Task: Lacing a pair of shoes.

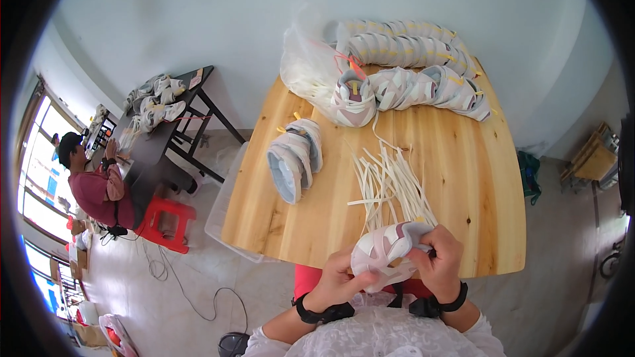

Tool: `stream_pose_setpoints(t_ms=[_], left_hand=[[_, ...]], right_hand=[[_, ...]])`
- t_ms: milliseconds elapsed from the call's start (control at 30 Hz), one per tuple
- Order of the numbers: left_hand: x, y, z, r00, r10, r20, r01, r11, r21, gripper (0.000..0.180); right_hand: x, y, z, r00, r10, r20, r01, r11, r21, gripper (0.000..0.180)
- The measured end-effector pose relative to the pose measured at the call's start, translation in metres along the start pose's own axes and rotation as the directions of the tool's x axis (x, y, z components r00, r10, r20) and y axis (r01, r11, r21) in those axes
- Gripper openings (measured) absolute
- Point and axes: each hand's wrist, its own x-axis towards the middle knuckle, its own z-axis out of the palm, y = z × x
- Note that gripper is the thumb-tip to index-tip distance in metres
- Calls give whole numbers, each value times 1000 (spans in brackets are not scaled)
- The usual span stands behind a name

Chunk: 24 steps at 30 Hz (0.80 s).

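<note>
At the table's near edge, both my hands hold one white and pink shoe upper [390, 243]. My left hand [337, 282] grips its left end, thumb lying along the lower side. My right hand [441, 256] is closed on the other end, by the opening; whether a lace is between those fingers I cannot tell. Just beyond the shoe upper, a loose bundle of cream flat shoelaces [390, 182] lies spread on the wooden table [463, 178]. To its left, a few shoe uppers [294, 158] stand nested together, grey-blue linings showing.
Long rows of nested shoe uppers [403, 46] line the table's back, beside a clear plastic bag [307, 59]. A translucent bin [221, 215] sits below the table's left edge. Farther left, a person [92, 185] sits on a red stool [169, 223] at a dark table [159, 135] holding more uppers.
</note>
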Motion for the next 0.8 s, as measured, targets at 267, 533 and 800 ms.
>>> stream_pose_setpoints(t_ms=[267, 533, 800], left_hand=[[9, 13, 27, 991, 7, -131, -8, 1000, -7, 63], [-3, 20, -24, 728, 11, -685, 26, 999, 44, 34], [-9, 5, -45, 606, 21, -795, -79, 996, -34, 26]], right_hand=[[-7, -3, 12, 999, 35, -22, -37, 996, -78, 36], [42, 8, -30, 959, 278, -51, -283, 949, -139, 22], [31, -3, 23, 830, -100, 549, 243, 950, -194, 14]])
